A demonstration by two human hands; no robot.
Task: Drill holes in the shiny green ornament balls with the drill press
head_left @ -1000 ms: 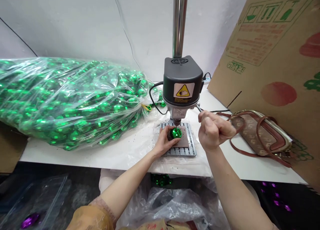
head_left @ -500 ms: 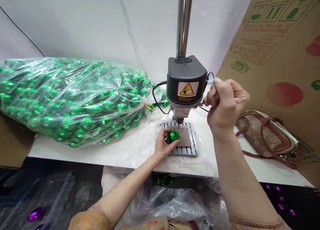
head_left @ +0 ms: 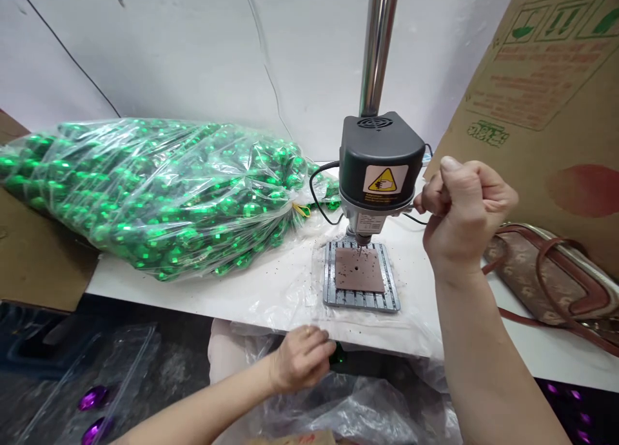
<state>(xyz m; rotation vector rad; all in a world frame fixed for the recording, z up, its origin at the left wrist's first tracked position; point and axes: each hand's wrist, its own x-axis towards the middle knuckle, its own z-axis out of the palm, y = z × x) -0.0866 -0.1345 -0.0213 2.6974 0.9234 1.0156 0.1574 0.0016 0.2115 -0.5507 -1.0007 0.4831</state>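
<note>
My right hand (head_left: pixel 467 216) is closed in a fist round the feed lever (head_left: pixel 410 208) at the right side of a small black drill press (head_left: pixel 380 164). Its drill bit (head_left: pixel 360 251) hangs above a brown pad (head_left: pixel 360 274) with a small dark hole in it. The pad rests on the slotted metal base plate (head_left: pixel 329 296), among dark shavings. Below the table's front edge, my left hand (head_left: pixel 307 356) has its fingers curled inward; what they hold, if anything, is hidden. Beside its fingertips a shiny green faceted ball (head_left: pixel 339 353) partly shows under the table.
A large clear bag of green faceted balls (head_left: pixel 184 200) fills the table's left side. A brown handbag (head_left: pixel 536 277) and a tall cardboard box (head_left: pixel 536 103) stand on the right. Clear plastic (head_left: pixel 358 400) lies below the edge; purple balls (head_left: pixel 93 398) are at lower left.
My left hand has moved from the base plate down towards me, below the table edge; the green ball has left the pad. My right hand keeps its grip on the lever. The view has shifted left.
</note>
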